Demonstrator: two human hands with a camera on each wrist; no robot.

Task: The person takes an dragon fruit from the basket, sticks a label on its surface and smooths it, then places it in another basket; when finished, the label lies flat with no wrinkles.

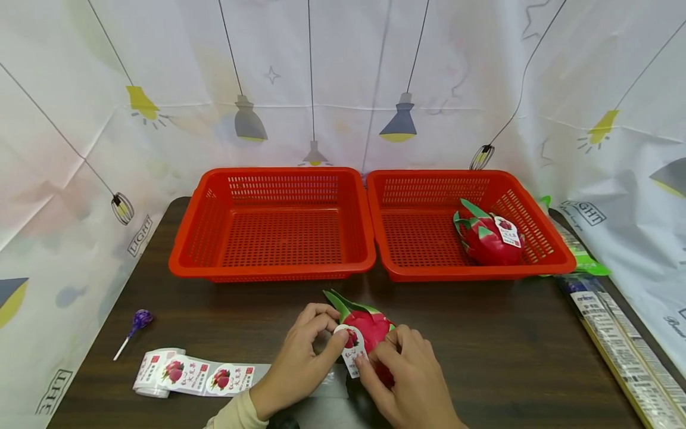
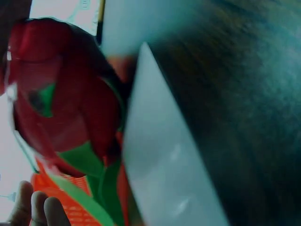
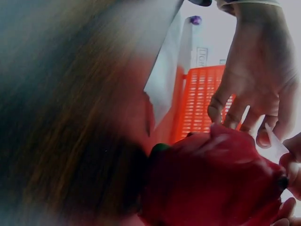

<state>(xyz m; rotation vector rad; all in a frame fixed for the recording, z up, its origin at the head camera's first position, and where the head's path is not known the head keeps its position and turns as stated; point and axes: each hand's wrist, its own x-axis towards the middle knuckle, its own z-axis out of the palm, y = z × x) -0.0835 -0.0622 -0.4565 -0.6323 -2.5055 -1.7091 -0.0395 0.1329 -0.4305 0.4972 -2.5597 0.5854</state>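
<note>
A red dragon fruit (image 1: 372, 328) with green leaf tips lies on the dark table, between both hands. My left hand (image 1: 302, 354) pinches the upper, round end of a white sticker label (image 1: 351, 351) printed with dragon fruit. At the label's lower end, my right hand (image 1: 415, 378) pinches it between thumb and fingers. The right wrist view shows the label (image 3: 276, 143) edge-on, standing off the fruit's skin (image 3: 211, 179). In the left wrist view the fruit (image 2: 66, 103) is beside the pale backing strip (image 2: 164, 150).
A roll of labels (image 1: 152, 375) lies at left, its strip running under my left hand. Behind stand a red basket (image 1: 184, 262) and another (image 1: 399, 274) holding a labelled dragon fruit (image 1: 490, 241). A purple lollipop (image 1: 140, 320) lies left, long packages (image 1: 632, 351) right.
</note>
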